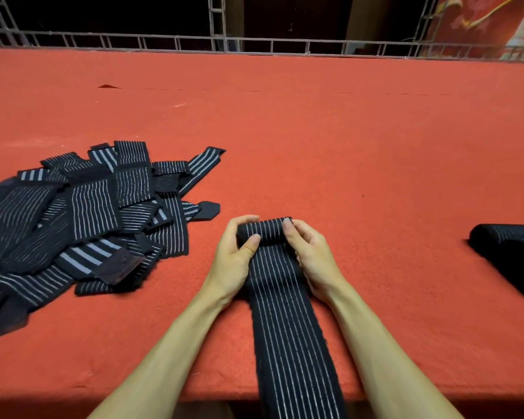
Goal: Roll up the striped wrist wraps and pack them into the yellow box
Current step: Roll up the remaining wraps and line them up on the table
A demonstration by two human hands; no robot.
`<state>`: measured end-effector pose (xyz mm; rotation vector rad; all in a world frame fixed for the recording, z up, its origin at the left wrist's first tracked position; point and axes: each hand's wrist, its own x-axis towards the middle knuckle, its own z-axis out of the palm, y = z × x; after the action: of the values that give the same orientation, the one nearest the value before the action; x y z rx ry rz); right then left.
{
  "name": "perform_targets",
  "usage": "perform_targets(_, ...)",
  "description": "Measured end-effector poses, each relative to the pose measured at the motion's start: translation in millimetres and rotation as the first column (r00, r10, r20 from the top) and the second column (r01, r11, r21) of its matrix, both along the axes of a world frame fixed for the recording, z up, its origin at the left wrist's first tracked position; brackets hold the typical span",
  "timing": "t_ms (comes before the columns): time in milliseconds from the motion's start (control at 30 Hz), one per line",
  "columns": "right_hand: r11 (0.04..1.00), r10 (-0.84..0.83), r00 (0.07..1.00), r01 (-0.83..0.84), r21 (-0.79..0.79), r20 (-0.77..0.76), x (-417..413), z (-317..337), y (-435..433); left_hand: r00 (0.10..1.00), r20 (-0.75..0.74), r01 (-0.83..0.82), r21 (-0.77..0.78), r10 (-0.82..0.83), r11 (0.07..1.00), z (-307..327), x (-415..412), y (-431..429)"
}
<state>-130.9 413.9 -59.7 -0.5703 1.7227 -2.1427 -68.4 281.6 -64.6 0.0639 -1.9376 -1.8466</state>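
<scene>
We are in the rolling step. A black elastic wrist wrap with thin white stripes (288, 328) lies lengthwise near the middle of the red felt-covered surface (345, 146). Its far end is wound into a short, fat roll, and its flat tail runs back towards us and over the near edge. Our left hand (235, 252) grasps the left end of that roll, fingers curled over its far side and thumb pressing on top. Our right hand (312, 258) grasps the right end in the same way. To the left, near the left hand, sprawls a loose pile of unrolled striped wraps (88, 213), overlapping at all angles. Well apart to the right, at the frame's edge, sit dark finished rolls (508, 255) close together; we cannot tell how many. The yellow box is not in view. With most wraps lying flat, we judge the task to be at an early stage. The next move calls for turning the roll towards us over the flat tail, both hands working evenly so the edges stay aligned. The winding must be tight, since elastic cloth will likely spring loose if the grip slackens.
</scene>
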Motion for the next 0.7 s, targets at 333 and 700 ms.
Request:
perform_targets(333,0.999,0.017,0.997,-0.015,-0.034,0.070,-4,-1,5,0.996,0.076,0.070,-0.233,-0.054,0.970,-7,-2,-3)
perform_targets(700,0.977,0.123,0.991,-0.113,-0.183,0.047,-6,2,13,0.991,0.100,0.092,-0.085,-0.084,0.992,-4,-5,4)
